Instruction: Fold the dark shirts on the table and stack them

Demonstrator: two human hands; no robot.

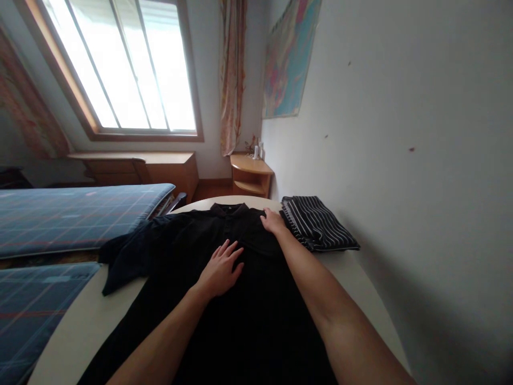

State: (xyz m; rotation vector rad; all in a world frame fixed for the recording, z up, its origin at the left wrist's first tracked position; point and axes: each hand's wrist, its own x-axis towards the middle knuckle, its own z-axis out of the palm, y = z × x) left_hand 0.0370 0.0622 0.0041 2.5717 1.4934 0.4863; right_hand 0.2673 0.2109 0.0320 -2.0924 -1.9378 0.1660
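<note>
A black collared shirt [256,321] lies spread over a pale round table [372,299], its collar at the far edge and one sleeve reaching out to the left. My left hand [220,269] rests on the middle of the shirt, palm down with the fingers apart. Farther away and to the right, my right hand [273,220] touches the shirt's shoulder, near a folded black and white striped cloth [318,223]. Its thumb side points left, and its other fingers are partly hidden, so their grip cannot be made out.
Two blue plaid mattresses [80,216] stand left of the table. Behind are a wooden desk [168,158] and a corner shelf [251,164] with small items. A white wall [401,214] runs close along the right side.
</note>
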